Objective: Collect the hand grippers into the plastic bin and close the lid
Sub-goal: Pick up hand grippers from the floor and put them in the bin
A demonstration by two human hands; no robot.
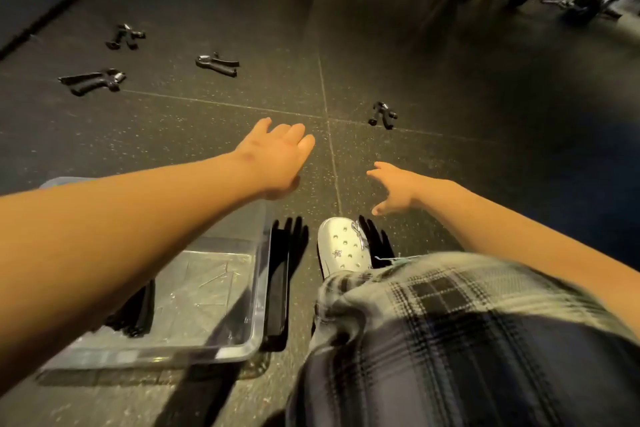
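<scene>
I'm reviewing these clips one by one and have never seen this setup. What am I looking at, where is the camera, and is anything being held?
There is no machine here: a person works with bare hands. The single picture comes from a wide-angle camera worn on the head, looking forward and down. The left hand and right hand reach out over a dark speckled floor, fingers relaxed, holding nothing. Four black hand grippers lie on it: the nearest hand gripper ahead of the right hand, then the middle hand gripper, the left hand gripper and the far hand gripper. A clear plastic bin, no lid on it, stands under the left forearm. Something dark inside is partly hidden. A silver clog shows below.
</scene>
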